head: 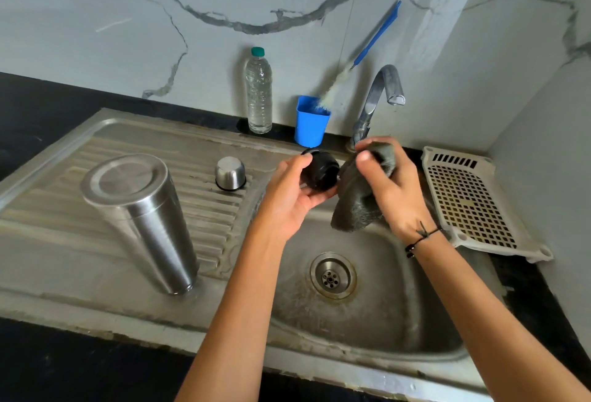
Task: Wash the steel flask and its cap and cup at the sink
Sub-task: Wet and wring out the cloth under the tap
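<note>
Above the sink basin [377, 315] at frame centre, the left hand [289, 200] grips the black cap [319, 171] while the right hand [393, 190] clutches a scrubber [358, 206] against it, flask [140, 219] and cup [230, 173] left on the drainboard [64, 241].

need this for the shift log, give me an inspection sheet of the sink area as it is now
surface: steel sink, drainboard to its left, black counter around it
job's things: steel flask inverted on drainboard; steel cup inverted behind it; black cap in left hand
clutter: water bottle, blue holder with bottle brush, white perforated tray
grippers: right hand holds scrub pad against cap
cables: nothing seen
surroundings: marble-look wall, tap with no water seen
</note>
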`<act>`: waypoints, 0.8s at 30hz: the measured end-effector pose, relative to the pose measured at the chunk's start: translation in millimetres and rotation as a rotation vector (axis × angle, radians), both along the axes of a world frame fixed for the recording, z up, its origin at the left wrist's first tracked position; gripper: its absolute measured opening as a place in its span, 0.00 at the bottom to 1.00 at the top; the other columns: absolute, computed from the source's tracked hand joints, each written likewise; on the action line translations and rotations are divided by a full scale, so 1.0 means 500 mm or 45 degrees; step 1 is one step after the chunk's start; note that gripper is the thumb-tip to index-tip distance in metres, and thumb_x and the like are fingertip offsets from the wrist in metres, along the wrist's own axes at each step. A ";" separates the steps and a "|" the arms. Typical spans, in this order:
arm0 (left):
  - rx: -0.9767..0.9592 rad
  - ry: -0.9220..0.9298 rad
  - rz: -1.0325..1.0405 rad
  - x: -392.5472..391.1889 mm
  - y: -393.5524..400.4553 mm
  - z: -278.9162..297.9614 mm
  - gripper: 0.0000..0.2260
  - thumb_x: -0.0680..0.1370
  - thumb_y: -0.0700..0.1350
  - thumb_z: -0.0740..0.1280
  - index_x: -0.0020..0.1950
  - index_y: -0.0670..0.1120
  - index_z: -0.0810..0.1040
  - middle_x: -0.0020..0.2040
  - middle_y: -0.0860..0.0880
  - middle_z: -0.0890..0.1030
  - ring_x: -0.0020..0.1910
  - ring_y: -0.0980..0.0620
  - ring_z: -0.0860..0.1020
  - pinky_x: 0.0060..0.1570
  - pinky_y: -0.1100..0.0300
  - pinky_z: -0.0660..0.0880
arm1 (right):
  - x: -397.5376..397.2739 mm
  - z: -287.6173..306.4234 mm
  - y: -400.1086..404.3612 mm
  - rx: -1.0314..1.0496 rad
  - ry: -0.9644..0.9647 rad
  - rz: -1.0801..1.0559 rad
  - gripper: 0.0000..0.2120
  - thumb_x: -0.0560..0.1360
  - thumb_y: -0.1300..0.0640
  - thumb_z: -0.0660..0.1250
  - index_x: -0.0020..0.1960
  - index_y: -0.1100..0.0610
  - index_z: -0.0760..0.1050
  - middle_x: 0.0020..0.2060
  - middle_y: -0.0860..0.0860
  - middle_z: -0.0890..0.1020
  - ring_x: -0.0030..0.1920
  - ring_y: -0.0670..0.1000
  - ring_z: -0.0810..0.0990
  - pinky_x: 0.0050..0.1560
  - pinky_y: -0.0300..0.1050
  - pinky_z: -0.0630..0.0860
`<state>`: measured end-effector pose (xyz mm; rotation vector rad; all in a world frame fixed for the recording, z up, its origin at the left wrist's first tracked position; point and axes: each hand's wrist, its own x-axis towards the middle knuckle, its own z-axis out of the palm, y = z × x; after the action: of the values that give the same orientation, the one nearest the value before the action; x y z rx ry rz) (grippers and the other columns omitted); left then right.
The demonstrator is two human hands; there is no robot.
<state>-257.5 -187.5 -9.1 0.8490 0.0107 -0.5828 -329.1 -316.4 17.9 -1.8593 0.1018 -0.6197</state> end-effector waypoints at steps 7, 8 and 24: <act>0.316 -0.269 0.039 -0.003 -0.018 0.006 0.06 0.79 0.45 0.61 0.45 0.45 0.74 0.32 0.51 0.78 0.36 0.54 0.76 0.34 0.63 0.74 | 0.009 -0.004 0.029 -0.701 -0.165 -0.040 0.32 0.69 0.44 0.69 0.66 0.61 0.67 0.54 0.52 0.75 0.53 0.47 0.71 0.56 0.26 0.64; 0.319 -0.298 0.041 -0.006 -0.021 0.008 0.07 0.78 0.47 0.61 0.43 0.45 0.73 0.33 0.49 0.76 0.36 0.53 0.75 0.34 0.64 0.72 | 0.011 -0.011 0.033 -0.841 -0.180 -0.009 0.34 0.69 0.47 0.70 0.68 0.63 0.66 0.55 0.54 0.75 0.54 0.49 0.69 0.57 0.27 0.62; 0.544 -0.393 0.017 -0.012 -0.030 0.010 0.11 0.82 0.49 0.56 0.48 0.48 0.76 0.45 0.48 0.80 0.47 0.52 0.78 0.47 0.57 0.73 | 0.022 -0.036 0.072 -1.323 0.270 -0.242 0.35 0.65 0.63 0.72 0.69 0.68 0.64 0.54 0.63 0.77 0.48 0.64 0.78 0.40 0.54 0.78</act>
<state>-263.7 -202.6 -4.0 1.3472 -0.1449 -0.4368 -318.2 -280.3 -0.2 -2.9483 0.1045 -0.6584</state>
